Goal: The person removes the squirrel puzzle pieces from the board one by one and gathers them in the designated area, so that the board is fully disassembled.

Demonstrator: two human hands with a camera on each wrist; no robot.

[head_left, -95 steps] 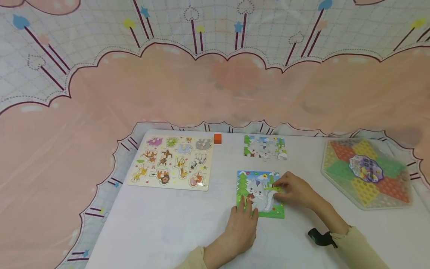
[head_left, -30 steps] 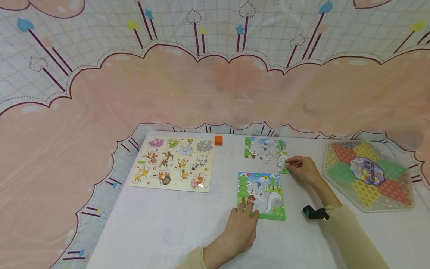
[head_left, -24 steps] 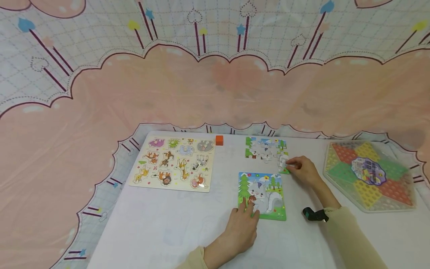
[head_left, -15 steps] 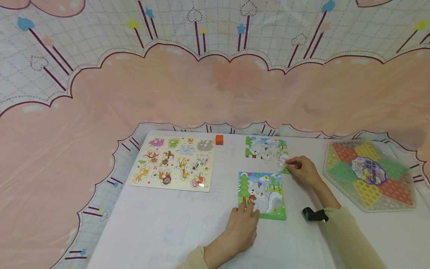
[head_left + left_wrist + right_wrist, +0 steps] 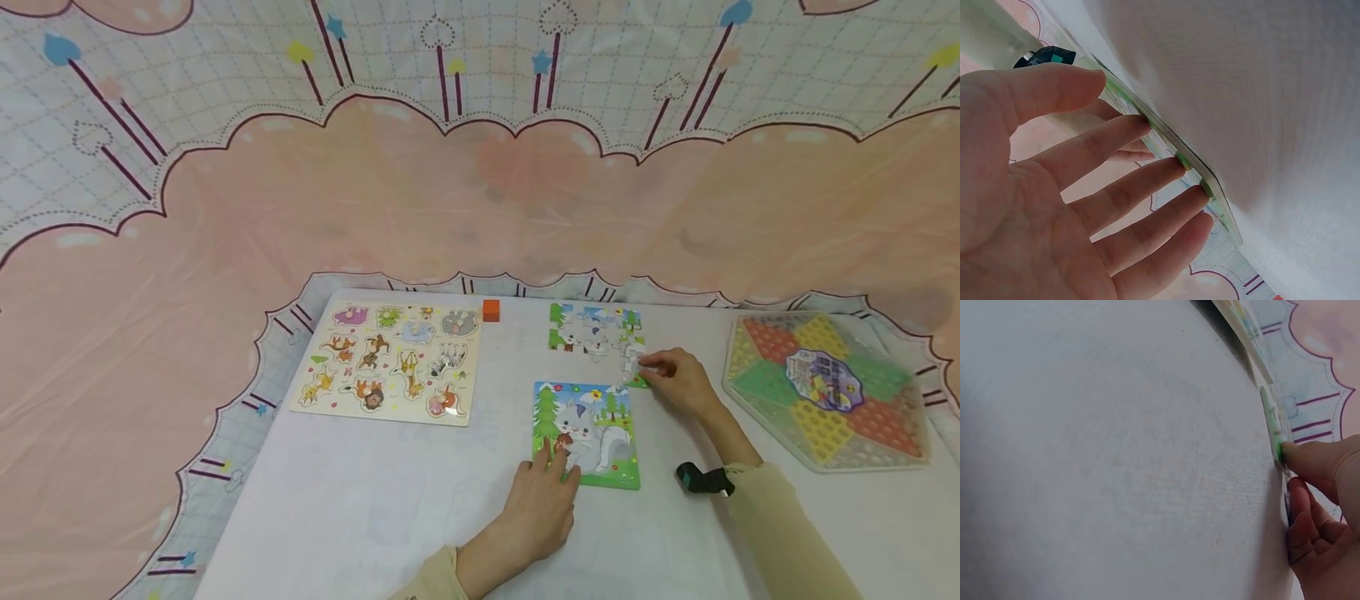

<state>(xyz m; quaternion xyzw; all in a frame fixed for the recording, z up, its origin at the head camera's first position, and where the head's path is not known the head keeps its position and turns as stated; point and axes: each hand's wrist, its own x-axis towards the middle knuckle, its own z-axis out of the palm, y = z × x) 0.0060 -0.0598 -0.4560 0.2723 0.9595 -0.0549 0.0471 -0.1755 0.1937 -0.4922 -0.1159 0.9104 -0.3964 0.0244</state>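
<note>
A square picture board [image 5: 588,433] of a grey squirrel lies on the table. My left hand [image 5: 536,508] rests its spread fingertips on the board's lower left part, and the left wrist view shows the same straight fingers [image 5: 1163,181] at its edge. Behind the board is a partly joined jigsaw puzzle [image 5: 596,329] with the same picture. At that puzzle's lower right corner my right hand [image 5: 678,383] pinches a green and grey puzzle piece [image 5: 632,367] between thumb and fingers. In the right wrist view the thumb touches the green edge of the piece [image 5: 1272,425].
A wooden animal peg puzzle [image 5: 382,362] lies at the left. Near the back edge sits a small orange cube [image 5: 491,311]. A hexagonal Chinese checkers board [image 5: 825,392] lies at the right. The black wrist camera [image 5: 703,480] sits at the right sleeve.
Earlier my right hand was at the squirrel board's right edge. It has since moved up to the jigsaw's lower right corner with the piece and stays there. My left hand has hardly moved.
</note>
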